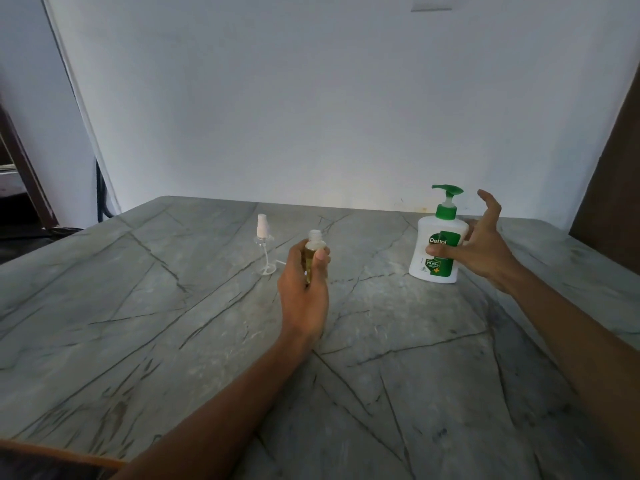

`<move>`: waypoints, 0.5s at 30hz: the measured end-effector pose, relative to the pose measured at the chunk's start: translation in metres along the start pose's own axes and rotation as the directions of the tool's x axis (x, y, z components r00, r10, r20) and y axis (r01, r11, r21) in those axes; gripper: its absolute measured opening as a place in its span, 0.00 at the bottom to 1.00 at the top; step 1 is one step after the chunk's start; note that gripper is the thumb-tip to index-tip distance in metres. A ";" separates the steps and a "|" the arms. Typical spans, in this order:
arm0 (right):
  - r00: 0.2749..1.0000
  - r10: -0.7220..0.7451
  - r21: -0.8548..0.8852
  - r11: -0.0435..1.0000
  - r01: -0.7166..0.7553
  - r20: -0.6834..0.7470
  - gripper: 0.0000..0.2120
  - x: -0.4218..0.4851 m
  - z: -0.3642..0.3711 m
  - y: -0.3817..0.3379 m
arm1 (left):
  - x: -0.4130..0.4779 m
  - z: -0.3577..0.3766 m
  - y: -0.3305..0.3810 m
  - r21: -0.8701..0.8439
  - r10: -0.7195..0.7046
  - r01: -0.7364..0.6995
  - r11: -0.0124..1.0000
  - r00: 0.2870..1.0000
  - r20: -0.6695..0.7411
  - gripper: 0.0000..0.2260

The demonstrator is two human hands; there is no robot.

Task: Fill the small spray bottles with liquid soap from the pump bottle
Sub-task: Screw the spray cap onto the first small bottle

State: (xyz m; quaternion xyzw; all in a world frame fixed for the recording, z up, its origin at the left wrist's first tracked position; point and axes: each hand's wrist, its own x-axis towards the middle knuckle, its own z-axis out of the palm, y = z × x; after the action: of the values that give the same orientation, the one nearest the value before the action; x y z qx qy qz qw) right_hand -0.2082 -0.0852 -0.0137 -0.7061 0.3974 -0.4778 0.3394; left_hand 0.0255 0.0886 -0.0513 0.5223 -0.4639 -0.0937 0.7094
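Presently: small spray bottle (pixel 313 252), uncapped, part-filled, held upright in left hand (pixel 304 292) grip above mid counter (pixel 138 306). Pump bottle (pixel 438 244) stands far right; right hand (pixel 481 247) grip wide, thumb on its front. Recommended: nozzle (pixel 437 187) directly over neck (pixel 314 234), slow strokes.

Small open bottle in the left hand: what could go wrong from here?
The small bottle is uncapped and holds yellowish liquid, so tilting it in the left hand could spill it. The right hand, fingers spread, only touches the pump bottle; a nudge might tip it.
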 end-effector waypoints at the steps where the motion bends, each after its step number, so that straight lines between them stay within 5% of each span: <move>1: 0.998 -0.019 -0.008 1.000 0.019 -0.052 0.57 -0.003 0.000 -0.001 | 0.000 -0.001 0.000 -0.007 -0.001 0.001 1.000 1.000 -0.002 0.06; 5: 0.857 -0.308 -0.297 0.935 0.193 -0.414 0.46 -0.025 0.003 -0.012 | 0.003 -0.003 0.002 -0.033 0.010 -0.011 0.999 1.000 -0.023 0.12; 7: 0.771 -0.450 -0.373 0.879 0.296 -0.450 0.33 -0.040 0.015 -0.026 | 0.004 -0.003 0.002 -0.026 0.017 -0.018 0.999 0.999 -0.027 0.13; 9: 0.806 -0.493 -0.334 0.859 0.389 -0.328 0.19 -0.053 0.034 -0.044 | 0.005 -0.004 0.002 -0.015 0.025 -0.025 1.000 0.999 -0.025 0.13; 11: 0.902 -0.428 -0.302 0.869 0.392 -0.058 0.12 -0.058 0.057 -0.056 | 0.005 -0.005 0.002 -0.001 0.029 -0.029 1.000 0.999 -0.024 0.12; 15: 0.912 -0.267 -0.355 0.858 0.372 0.310 0.14 -0.052 0.107 -0.055 | 0.008 -0.007 -0.006 0.070 0.048 -0.046 0.997 0.998 -0.029 0.12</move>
State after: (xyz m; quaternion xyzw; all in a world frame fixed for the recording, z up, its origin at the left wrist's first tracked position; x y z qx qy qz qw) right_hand -0.1053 -0.0038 -0.0207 -0.8717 0.3182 -0.3421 0.1478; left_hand 0.0368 0.0858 -0.0521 0.5370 -0.4680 -0.0530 0.6999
